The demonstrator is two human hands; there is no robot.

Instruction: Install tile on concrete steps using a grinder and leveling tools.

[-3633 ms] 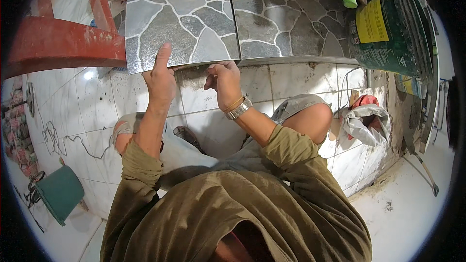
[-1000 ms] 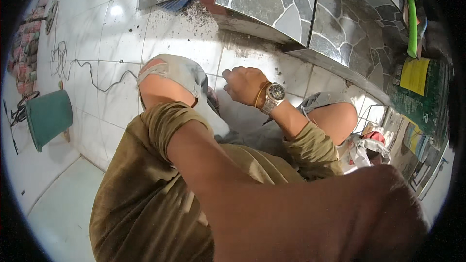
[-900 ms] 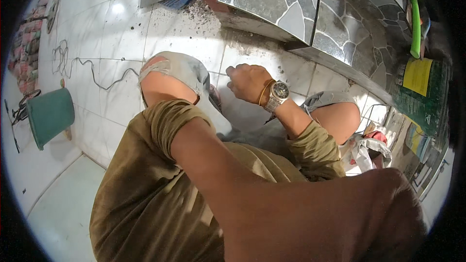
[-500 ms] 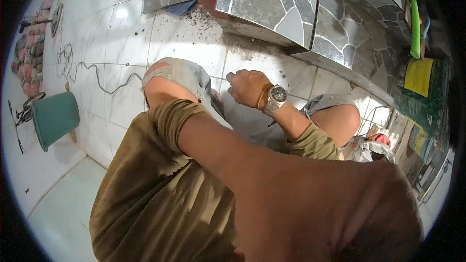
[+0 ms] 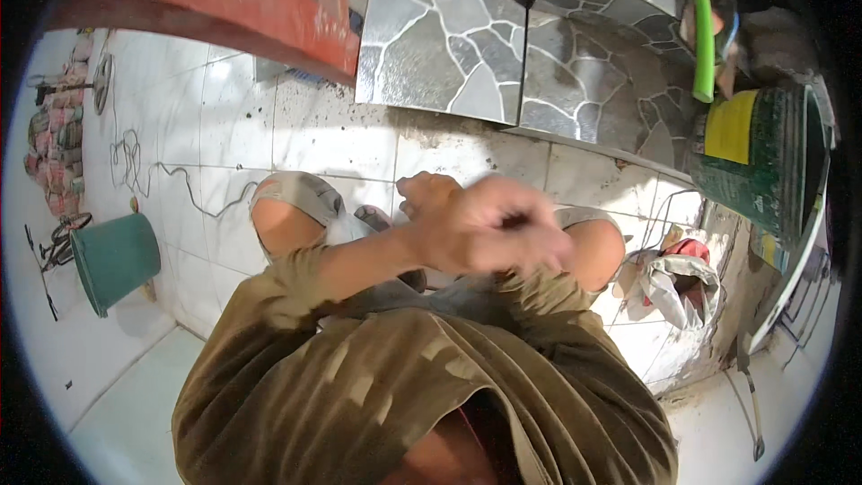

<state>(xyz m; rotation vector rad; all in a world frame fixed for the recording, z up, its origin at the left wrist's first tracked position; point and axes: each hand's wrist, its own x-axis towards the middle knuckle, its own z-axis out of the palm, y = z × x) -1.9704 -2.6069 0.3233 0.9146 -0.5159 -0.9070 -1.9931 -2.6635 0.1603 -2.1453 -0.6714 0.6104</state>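
Observation:
My left hand [image 5: 494, 229] is raised over my lap, blurred by motion, its fingers bent; whether it holds anything is unclear. Just behind it, my right hand [image 5: 426, 193] shows only a few fingers, the rest hidden by the left. Beyond both stand stone-patterned tiled steps: a near block [image 5: 440, 36] with a dark joint beside a longer tread [image 5: 584, 81]. A red frame [image 5: 224, 9] adjoins them at the upper left.
A green bucket [image 5: 750, 171] with a yellow label and a bright green tube [image 5: 702, 36] are at the right, above a crumpled sack [image 5: 678, 287]. At the left lie a looping wire [image 5: 211, 207], a green dustpan-like object [image 5: 117, 265] and bundled pinkish material [image 5: 54, 153].
My left arm has swung from close under the camera to out over my lap, now in front of the right hand. The view has shifted, bringing more of the red frame in.

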